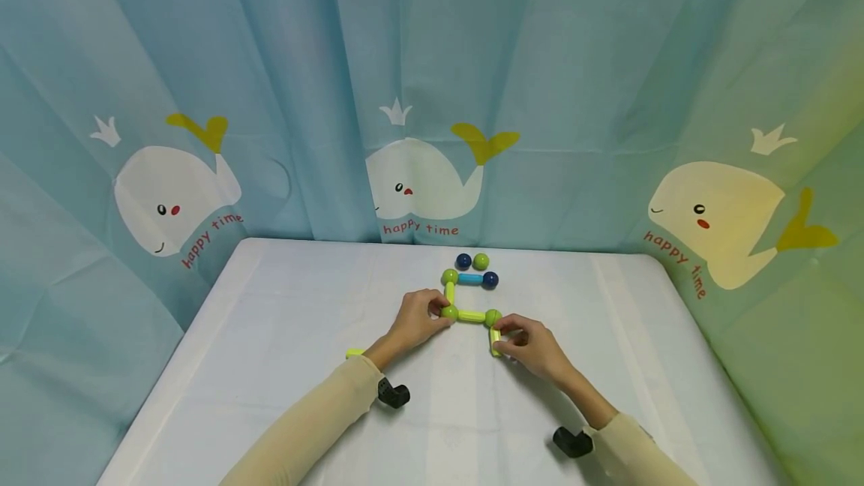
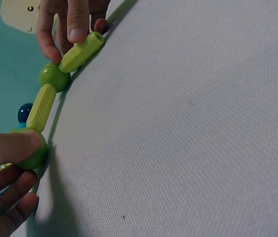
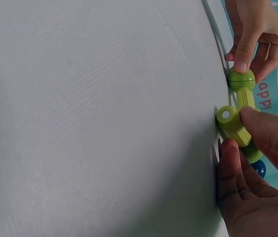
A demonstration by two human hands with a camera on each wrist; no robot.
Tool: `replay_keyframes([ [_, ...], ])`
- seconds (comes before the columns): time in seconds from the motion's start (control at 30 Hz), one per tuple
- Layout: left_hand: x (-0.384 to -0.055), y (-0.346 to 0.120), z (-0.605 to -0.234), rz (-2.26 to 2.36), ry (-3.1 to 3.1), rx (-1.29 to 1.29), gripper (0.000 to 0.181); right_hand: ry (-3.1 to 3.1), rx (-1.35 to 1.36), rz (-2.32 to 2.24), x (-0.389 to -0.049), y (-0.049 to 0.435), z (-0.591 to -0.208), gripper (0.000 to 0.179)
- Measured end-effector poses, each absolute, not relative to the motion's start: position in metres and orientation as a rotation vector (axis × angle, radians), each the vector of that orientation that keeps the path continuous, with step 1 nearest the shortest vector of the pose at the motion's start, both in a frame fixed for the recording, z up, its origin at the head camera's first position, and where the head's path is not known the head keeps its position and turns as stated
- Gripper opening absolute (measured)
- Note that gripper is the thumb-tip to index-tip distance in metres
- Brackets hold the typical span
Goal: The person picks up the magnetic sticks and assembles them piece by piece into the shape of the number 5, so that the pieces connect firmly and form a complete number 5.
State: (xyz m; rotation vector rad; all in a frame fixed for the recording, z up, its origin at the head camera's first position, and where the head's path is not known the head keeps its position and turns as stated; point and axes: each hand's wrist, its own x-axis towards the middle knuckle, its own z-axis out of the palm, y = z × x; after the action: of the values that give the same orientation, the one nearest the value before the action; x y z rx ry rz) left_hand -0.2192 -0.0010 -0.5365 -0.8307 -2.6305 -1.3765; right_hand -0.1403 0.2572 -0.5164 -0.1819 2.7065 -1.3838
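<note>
On the white table lies a jointed chain of magnetic rods and balls. My left hand [image 1: 413,319] pinches the green ball [image 1: 450,313] at its lower left corner between thumb and fingers. From that ball a yellow-green rod [image 1: 471,316] runs right to another green ball [image 1: 493,318]. There my right hand [image 1: 535,347] holds a short yellow-green rod [image 2: 82,52] between thumb and fingers, one end against the ball. Its free end shows a round metal tip in the right wrist view. Another yellow-green rod [image 1: 449,292] leads back to a third green ball [image 1: 450,276].
A blue rod [image 1: 470,279] joins the back green ball to a dark blue ball [image 1: 490,280]. Behind them sit a loose dark blue ball [image 1: 463,262] and a green ball [image 1: 481,262]. A yellow-green piece [image 1: 354,352] lies partly hidden by my left wrist. A whale-print curtain [image 1: 574,96] hangs behind the table.
</note>
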Motion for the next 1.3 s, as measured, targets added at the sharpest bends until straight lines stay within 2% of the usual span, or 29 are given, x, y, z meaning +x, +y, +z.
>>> replay_keyframes([
  [0.33, -0.218, -0.001, -0.534, -1.364, -2.634, -0.852, 0.022, 2.633, -0.377, -1.345, -0.143, 0.269, -0.510, 0.030],
  [0.83, -0.218, -0.002, -0.537, -1.362, -2.618, -0.875, 0.023, 2.736, -0.664, -1.112, -0.162, 0.290, -0.475, 0.040],
  [1.3, -0.222, -0.002, -0.536, -1.335, -2.629, -0.888, 0.022, 2.837, -0.689, -1.026, -0.209, 0.285, -0.457, 0.040],
])
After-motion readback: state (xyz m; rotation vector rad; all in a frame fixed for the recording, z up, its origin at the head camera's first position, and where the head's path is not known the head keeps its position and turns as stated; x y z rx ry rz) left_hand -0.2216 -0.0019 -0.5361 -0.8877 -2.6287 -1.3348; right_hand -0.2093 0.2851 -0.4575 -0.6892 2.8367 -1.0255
